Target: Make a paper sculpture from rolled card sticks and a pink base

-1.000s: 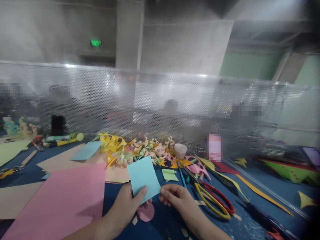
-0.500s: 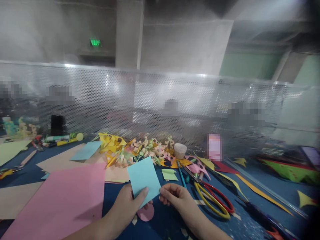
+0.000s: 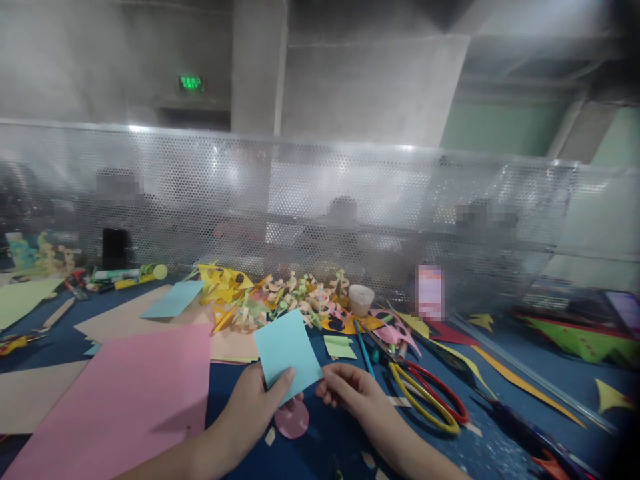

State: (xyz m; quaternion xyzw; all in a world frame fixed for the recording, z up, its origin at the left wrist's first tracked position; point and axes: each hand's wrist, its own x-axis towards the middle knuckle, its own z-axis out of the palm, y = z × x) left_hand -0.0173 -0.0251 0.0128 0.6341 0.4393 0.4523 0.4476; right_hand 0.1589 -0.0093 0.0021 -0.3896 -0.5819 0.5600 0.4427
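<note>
Both my hands hold up a light blue square of paper [image 3: 286,350] above the blue table. My left hand [image 3: 253,413] pinches its lower edge, thumb lying across the front. My right hand [image 3: 350,393] grips the lower right corner with curled fingers. Under the hands a small pink paper disc [image 3: 293,420] lies on the table. Scissors with red and yellow handles [image 3: 425,397] rest just right of my right hand.
A large pink sheet [image 3: 125,400] and tan sheets [image 3: 125,320] cover the left of the table. A heap of cut paper shapes [image 3: 280,300], a small cup [image 3: 361,300] and pens lie along a perforated metal screen [image 3: 300,200]. People sit blurred behind it.
The hands and blue paper have barely shifted; my right fingers have slid slightly up along the paper's corner. The view has tilted a little.
</note>
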